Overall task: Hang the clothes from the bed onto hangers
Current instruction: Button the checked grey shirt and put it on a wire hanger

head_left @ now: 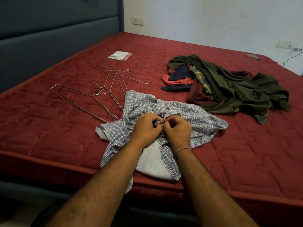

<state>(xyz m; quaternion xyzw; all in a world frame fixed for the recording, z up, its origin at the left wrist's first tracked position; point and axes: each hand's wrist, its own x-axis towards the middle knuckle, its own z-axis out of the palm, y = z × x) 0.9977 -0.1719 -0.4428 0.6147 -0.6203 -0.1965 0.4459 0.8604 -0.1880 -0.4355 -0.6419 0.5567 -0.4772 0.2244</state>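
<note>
A blue-and-white checked shirt [195, 118] lies crumpled at the near edge of the red mattress [65, 136]. A wire hanger's hook [172, 104] sticks out above its collar; the rest of that hanger is hidden in the cloth. My left hand [146, 126] and my right hand [177, 130] meet just below the collar label, each pinching the shirt's front edge with curled fingers. Several bare wire hangers [105, 92] lie to the left of the shirt. A pile of clothes [229, 86], dark green, maroon, navy, orange and plaid, sits behind on the right.
A small clear plastic packet [120, 55] lies far back on the mattress. A dark blue padded headboard [57, 30] rises at the left. A white wall with sockets [138, 20] runs behind, and a cable [291, 58] trails onto the far right corner.
</note>
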